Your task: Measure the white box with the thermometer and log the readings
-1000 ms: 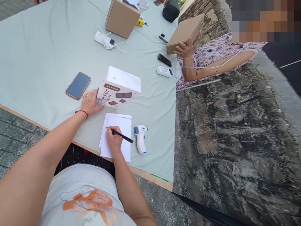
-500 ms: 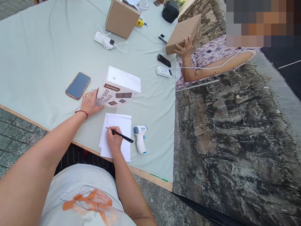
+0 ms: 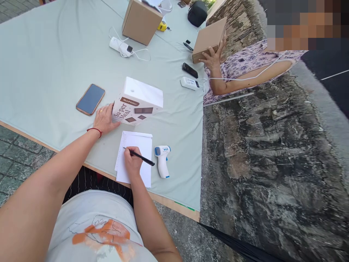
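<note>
Pen, pinched by the right hand, could skid if paper beneath its fingers shifts. Left hand touches the box, grip unclear; nudging might tip it.

You see on the tabletop a cardboard box near a white corded device, also a black case.
</note>
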### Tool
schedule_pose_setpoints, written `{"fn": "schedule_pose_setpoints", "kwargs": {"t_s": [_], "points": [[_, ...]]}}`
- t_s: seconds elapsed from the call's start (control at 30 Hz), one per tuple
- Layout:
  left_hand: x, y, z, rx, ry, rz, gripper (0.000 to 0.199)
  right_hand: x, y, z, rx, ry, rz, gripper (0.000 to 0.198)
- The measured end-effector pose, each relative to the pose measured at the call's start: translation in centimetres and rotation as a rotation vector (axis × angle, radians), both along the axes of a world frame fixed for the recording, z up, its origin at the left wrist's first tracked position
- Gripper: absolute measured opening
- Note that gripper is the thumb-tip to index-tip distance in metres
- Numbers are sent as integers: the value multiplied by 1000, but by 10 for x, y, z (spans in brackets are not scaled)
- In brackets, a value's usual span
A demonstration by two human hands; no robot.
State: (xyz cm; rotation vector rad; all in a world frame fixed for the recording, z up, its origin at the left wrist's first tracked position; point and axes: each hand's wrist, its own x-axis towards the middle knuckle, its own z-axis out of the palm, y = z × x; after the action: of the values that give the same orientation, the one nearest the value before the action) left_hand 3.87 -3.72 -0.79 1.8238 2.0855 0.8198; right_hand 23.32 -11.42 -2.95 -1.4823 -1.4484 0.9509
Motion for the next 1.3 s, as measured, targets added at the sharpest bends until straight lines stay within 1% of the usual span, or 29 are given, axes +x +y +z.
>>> {"fn": "schedule_pose_setpoints", "kwargs": {"t_s": [0.23,0.57,0.73,0.93,1.07,1.3], "points": [[0,0,0,-12,-1,5,83,0,0,-2,-9,13,-3,13],[1,-1,3,-11,3,12,82,0,-1,3,-41,46,-34,14],[1,-1,4,-20,7,11,82,1,2,4,-35,19,6,15],[1,0,2,7,6,13,79,7,4,2,-18,-5,89,17],[1,0,2,12,9,14,78,7,3,-1,3,-3,79,17],[0,-1,4,1,13,11,78,7,4,-2,-1,39,41,17]]}}
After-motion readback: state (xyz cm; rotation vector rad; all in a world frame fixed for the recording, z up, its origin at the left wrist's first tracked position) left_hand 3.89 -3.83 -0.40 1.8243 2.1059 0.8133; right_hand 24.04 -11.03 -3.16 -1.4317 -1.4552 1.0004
